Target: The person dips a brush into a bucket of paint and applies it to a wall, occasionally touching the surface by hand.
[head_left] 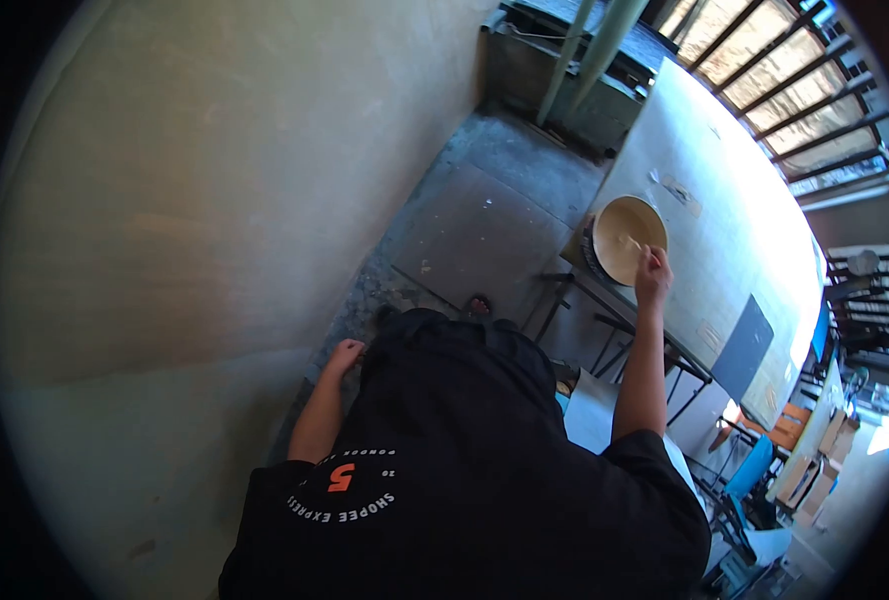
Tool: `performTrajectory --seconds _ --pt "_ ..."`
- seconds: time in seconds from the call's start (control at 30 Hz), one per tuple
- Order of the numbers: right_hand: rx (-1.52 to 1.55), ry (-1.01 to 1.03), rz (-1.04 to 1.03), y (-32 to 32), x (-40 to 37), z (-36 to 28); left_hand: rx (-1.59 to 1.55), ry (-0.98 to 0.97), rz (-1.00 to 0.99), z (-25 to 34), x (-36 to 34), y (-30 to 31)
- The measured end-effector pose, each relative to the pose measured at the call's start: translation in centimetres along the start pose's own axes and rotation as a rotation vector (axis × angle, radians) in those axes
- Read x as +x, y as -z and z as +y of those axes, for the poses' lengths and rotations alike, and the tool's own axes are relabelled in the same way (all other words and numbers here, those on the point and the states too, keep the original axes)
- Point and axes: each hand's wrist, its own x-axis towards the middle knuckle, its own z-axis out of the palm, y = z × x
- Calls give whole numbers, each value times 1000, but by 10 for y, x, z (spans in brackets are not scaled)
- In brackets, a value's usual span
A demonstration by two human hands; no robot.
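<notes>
My right hand (654,276) is closed around a thin handled tool (636,243), whose far end points down into a round bucket (655,212). A bit of red-orange shows at the fingers; the tool's kind is too small to tell. Pale cream colours the bucket's inside, and its outer side is dark where it shows. The bucket stands by the edge of a long white table (705,240). Low at my left side, my left hand (347,354) hangs near the wall with its fingers curled in, and nothing shows in it.
A large beige wall (215,180) rises at my left. Dark floor tiles (475,230) lie ahead. On the table is a grey sheet (745,348). Barred window openings (775,80) are at upper right. Blue chairs (750,465) and cardboard boxes (815,485) stand at lower right.
</notes>
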Motion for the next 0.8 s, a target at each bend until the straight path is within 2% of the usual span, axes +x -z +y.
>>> performTrajectory --seconds 0.07,0.17,0.23,0.27,0.33,0.53,0.63,0.8 --pt "26 93 11 -4 4 -4 3 27 -53 -6 7 2" --pt "4 116 -34 -9 -1 2 3 32 -78 -8 8 -4" --pt "-41 79 -235 -15 -2 -1 70 41 1 -2 -3 -4" --pt "-35 84 -237 -16 -3 -5 67 40 8 -14 2 -4" --pt "116 -88 -281 -11 -11 -14 4 29 -14 -25 7 -6" --pt "308 -153 -49 17 -1 2 69 109 -39 -20 -2 -1" --pt "439 -218 50 37 2 -12 32 117 -39 -17 -1 -1" --pt "590 -247 186 56 -1 -38 46 39 -43 -4 9 -5"
